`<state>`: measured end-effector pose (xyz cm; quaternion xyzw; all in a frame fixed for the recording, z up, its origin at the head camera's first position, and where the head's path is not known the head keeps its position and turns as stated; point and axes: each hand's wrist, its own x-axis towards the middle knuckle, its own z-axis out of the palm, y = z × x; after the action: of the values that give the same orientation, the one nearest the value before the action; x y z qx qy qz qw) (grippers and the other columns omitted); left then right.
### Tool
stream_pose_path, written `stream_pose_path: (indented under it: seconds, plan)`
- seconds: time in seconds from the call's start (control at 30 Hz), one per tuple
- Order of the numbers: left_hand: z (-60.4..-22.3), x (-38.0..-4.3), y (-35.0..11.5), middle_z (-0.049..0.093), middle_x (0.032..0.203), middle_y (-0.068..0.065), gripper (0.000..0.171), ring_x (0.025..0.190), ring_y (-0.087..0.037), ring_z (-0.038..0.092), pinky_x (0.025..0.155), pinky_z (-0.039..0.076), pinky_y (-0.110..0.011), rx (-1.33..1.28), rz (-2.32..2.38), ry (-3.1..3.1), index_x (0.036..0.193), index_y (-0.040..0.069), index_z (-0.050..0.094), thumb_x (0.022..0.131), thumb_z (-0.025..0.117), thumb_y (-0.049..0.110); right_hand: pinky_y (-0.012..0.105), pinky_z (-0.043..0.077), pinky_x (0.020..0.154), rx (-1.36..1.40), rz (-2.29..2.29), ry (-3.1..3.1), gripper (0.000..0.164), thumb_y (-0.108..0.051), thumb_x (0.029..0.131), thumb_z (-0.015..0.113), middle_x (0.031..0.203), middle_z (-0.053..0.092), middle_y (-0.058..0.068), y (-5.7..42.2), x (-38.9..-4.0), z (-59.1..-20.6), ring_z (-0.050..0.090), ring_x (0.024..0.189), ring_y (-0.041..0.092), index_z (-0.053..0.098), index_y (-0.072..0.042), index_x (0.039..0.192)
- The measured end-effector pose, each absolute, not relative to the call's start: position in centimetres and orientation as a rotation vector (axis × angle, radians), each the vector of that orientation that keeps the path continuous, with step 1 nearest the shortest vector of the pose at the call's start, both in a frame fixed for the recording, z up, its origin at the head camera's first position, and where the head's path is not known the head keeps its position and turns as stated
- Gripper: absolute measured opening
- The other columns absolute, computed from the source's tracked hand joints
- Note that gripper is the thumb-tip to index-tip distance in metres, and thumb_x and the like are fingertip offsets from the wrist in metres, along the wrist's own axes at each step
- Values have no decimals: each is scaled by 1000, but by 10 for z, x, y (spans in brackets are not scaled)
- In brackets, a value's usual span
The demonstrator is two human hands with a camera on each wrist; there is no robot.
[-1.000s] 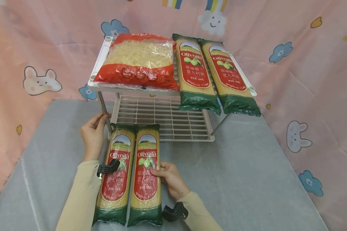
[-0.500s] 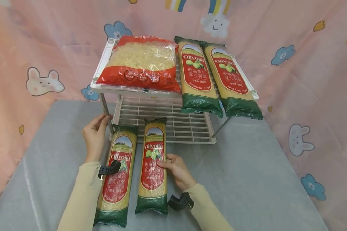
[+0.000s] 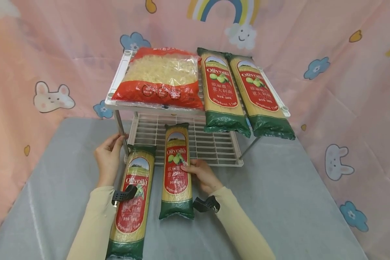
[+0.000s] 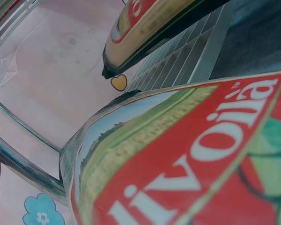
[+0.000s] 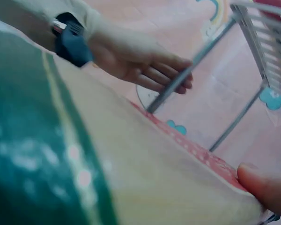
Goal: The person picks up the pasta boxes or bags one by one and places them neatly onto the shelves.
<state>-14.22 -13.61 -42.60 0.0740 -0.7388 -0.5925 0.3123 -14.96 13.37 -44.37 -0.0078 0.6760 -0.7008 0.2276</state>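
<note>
My right hand (image 3: 204, 176) grips a spaghetti pack (image 3: 177, 166) by its right edge, thumb on the front label. The pack's green top end overlaps the lower shelf of the white two-tier rack (image 3: 214, 150). At the rack's front left, my left hand (image 3: 108, 157) holds the metal post (image 3: 121, 126) with its fingertips; in the right wrist view its fingers (image 5: 161, 75) wrap the post (image 5: 192, 65). Another spaghetti pack (image 3: 134, 202) lies beside my left forearm, its top end by the post, and fills much of the left wrist view.
On the upper shelf lie a red bag of pasta (image 3: 162, 77) and two more spaghetti packs (image 3: 222, 92), whose lower ends jut past the front edge. A grey cloth (image 3: 279, 202) covers the table. Behind hangs a pink printed curtain (image 3: 338, 101).
The spaghetti pack in my right hand has moved away from its neighbour, forward and slightly right, over the lower shelf's front edge. My left hand has stayed at the post.
</note>
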Motion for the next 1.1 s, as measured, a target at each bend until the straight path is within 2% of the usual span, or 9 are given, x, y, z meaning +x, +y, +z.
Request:
stream_pose_path:
  seconds: [0.17,0.43,0.57,0.7,0.87,1.1]
  plan:
    - [-427,-141,-136,69,103,-13,26,85,10,60,82,48,-15,201,-1566,-1966,110,0,69,93,62,18,27,50,67,-20,-1936,1857,37,-11,86,63,82,67,2,130,-170,-445,62,72,13,56,12,115]
    - [-429,-143,-136,68,102,-18,27,84,10,60,80,48,-14,186,-1554,-1941,108,-4,68,93,61,17,28,52,70,-40,-1929,1848,37,-10,91,60,87,67,4,124,-196,-444,64,76,13,54,13,119]
    - [-429,-143,-137,69,101,-17,27,84,11,60,80,48,-14,195,-1535,-1948,108,-4,68,93,61,17,28,54,72,-52,-1958,1799,38,-7,92,58,92,65,6,117,-205,-442,64,79,14,51,13,123]
    - [-430,-143,-138,69,101,-16,26,85,10,60,80,48,-15,203,-1554,-1944,108,-3,69,93,62,17,29,55,74,-75,-1989,1760,37,-3,92,59,95,65,8,110,-215,-443,65,81,15,50,15,123]
    - [-430,-144,-136,69,101,-17,27,86,10,60,81,48,-15,189,-1575,-1945,108,-2,69,93,62,18,32,57,72,-64,-1998,1764,36,0,90,60,90,67,10,105,-223,-444,66,76,16,52,18,119]
    - [-427,-142,-137,69,101,-16,25,87,9,61,81,47,-15,204,-1585,-1931,108,-1,69,93,62,17,35,56,76,31,-1935,1810,37,-3,88,65,94,67,15,98,-230,-442,67,78,18,55,15,119]
